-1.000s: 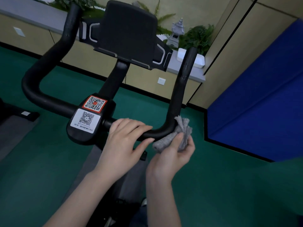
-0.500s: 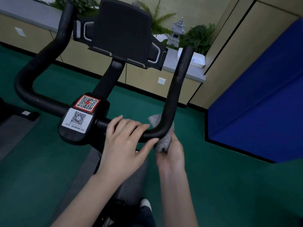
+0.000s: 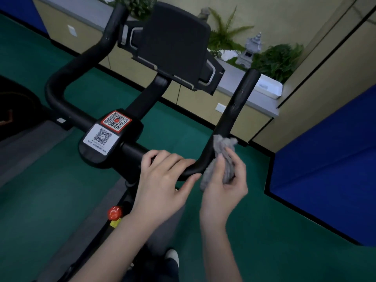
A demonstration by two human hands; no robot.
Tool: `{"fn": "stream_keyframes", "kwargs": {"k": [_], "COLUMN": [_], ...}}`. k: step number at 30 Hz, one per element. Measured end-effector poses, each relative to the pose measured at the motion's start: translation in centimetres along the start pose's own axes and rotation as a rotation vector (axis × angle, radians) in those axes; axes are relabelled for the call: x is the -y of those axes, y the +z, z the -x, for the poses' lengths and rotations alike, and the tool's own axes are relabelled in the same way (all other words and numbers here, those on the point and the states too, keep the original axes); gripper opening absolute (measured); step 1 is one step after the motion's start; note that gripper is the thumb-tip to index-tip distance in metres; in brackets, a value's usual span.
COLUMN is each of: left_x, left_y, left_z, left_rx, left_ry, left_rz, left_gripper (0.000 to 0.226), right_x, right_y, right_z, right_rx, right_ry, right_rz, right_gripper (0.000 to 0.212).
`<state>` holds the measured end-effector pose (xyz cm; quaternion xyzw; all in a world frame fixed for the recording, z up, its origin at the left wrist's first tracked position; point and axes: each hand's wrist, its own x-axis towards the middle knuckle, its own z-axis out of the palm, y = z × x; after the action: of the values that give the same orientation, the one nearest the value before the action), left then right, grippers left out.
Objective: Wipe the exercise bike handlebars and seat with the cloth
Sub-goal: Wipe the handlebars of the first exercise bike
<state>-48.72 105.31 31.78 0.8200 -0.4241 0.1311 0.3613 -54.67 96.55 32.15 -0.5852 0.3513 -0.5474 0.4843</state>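
The black handlebars point(image 3: 67, 110) of the exercise bike fill the middle of the view, with a right prong point(image 3: 238, 104) rising toward the wall. My left hand point(image 3: 162, 180) rests over the crossbar just left of the right bend, fingers curled on the bar. My right hand point(image 3: 223, 186) holds a bunched grey cloth point(image 3: 223, 153) and presses it against the outer side of the right bend. The seat is not in view.
A black console screen point(image 3: 175, 41) stands on the stem above two QR stickers point(image 3: 107, 129). A red knob point(image 3: 114, 213) sits low on the frame. Green floor surrounds the bike, with a blue padded wall point(image 3: 329, 159) at right and a planter ledge point(image 3: 254, 78) behind.
My right hand has swung the cloth from under and behind the right bend to its outer right side. The view has shifted, so the bike sits further right in frame. My left hand stays put.
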Motion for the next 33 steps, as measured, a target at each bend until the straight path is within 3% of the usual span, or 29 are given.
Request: {"fn": "stream_keyframes", "kwargs": {"k": [3,5,11,18,21,26,28,33], "left_x": [-0.3,-0.5,-0.7,-0.9,-0.8,-0.9,-1.0,-1.0], "left_y": [-0.1,-0.1,-0.2,-0.2,-0.4,-0.4,-0.4,-0.5], "left_z": [0.0,0.0,0.1,0.1,0.1,0.1,0.0,0.0], "left_rx": [-0.008,-0.007,-0.013,-0.011,-0.003,0.012,0.012,0.013], "left_ry": [-0.038,-0.055,-0.089,-0.121,-0.132,-0.147,-0.152,-0.153], "left_rz": [0.028,0.039,0.064,0.094,0.097,0.102,0.106,0.105], "left_gripper": [0.025,0.025,0.027,0.025,0.025,0.028,0.029,0.027], "right_x": [0.0,0.1,2.0,4.9,5.6,6.6,6.7,6.3], "right_y": [-0.9,-1.5,-0.8,1.5,3.5,5.3,5.8,6.5], "right_z": [-2.0,-4.0,-8.8,-10.8,-12.0,-11.7,-11.7,-13.4], "right_rx": [0.316,0.478,0.723,1.381,1.478,1.73,1.806,1.679], "right_ry": [-0.408,-0.543,-0.569,-0.586,-0.619,-0.384,-0.371,-0.483], "right_rz": [0.26,0.363,0.499,0.737,0.907,1.014,1.059,1.14], "right_gripper": [0.015,0.016,0.016,0.015,0.015,0.012,0.01,0.01]}}
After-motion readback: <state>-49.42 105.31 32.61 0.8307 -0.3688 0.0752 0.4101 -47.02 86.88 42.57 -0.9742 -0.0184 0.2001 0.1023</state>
